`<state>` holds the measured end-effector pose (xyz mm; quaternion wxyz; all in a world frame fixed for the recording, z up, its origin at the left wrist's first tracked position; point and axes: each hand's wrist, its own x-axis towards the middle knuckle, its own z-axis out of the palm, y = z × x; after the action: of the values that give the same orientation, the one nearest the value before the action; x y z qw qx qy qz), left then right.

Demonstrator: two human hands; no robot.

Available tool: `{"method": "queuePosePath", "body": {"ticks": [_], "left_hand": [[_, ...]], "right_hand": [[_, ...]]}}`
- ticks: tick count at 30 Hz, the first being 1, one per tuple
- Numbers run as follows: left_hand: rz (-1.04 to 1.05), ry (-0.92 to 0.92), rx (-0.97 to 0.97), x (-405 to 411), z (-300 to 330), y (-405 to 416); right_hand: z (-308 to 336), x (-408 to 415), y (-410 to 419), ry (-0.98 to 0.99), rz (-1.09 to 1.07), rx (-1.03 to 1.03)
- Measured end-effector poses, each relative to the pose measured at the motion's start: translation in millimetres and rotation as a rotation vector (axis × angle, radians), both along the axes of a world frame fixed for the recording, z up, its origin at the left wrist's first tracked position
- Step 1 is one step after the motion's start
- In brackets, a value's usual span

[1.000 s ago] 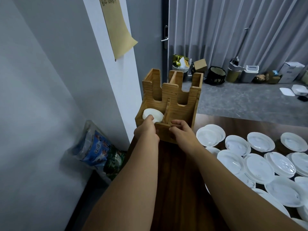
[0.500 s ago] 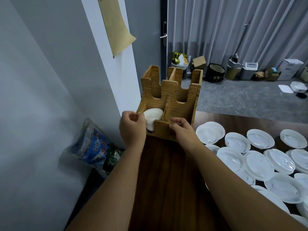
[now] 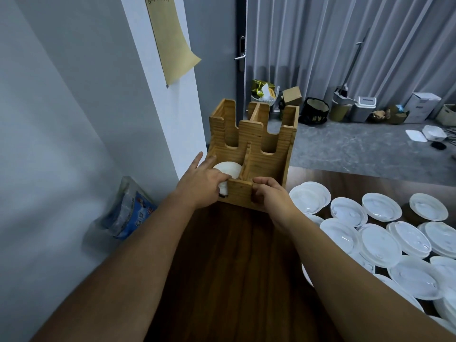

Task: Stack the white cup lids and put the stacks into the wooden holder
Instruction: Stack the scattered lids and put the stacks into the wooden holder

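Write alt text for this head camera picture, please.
A person's left hand presses straight fingers on a stack of white lids in the wooden holder, which the right hand grips. Loose lids cover the table at right.

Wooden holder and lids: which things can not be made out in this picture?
- Stack of lids in the wooden holder: lower part hidden by left hand and front wall; count unclear.
- Right hand fingertips: curled behind the front wall.
- Yellow paper: writing cut off by the top edge.
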<state>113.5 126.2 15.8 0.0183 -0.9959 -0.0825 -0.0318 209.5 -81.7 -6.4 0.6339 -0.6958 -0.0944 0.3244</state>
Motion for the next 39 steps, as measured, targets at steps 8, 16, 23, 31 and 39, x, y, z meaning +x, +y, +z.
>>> {"method": "queuePosePath", "body": {"ticks": [8, 16, 23, 31, 39], "left_hand": [[0.031, 0.007, 0.077, -1.1, -0.2, -7.3], [0.061, 0.032, 0.026, 4.9, 1.2, -1.2], [0.051, 0.057, 0.050, 3.8, 0.3, -4.8], [0.071, -0.076, -0.074, -14.7, -3.3, -7.0], [0.180, -0.537, -0.441, -41.9, 12.1, -25.7]], "right_hand": [[0.4, -0.4, -3.0, -0.009, 0.025, -0.018], [3.6, 0.1, -5.4, -0.027, 0.070, -0.032], [1.2, 0.9, -4.0, -0.019, 0.059, -0.025], [5.7, -1.2, -7.4, 0.004, 0.055, -0.013], [17.8, -7.6, -29.7, -0.068, 0.107, -0.007]]}}
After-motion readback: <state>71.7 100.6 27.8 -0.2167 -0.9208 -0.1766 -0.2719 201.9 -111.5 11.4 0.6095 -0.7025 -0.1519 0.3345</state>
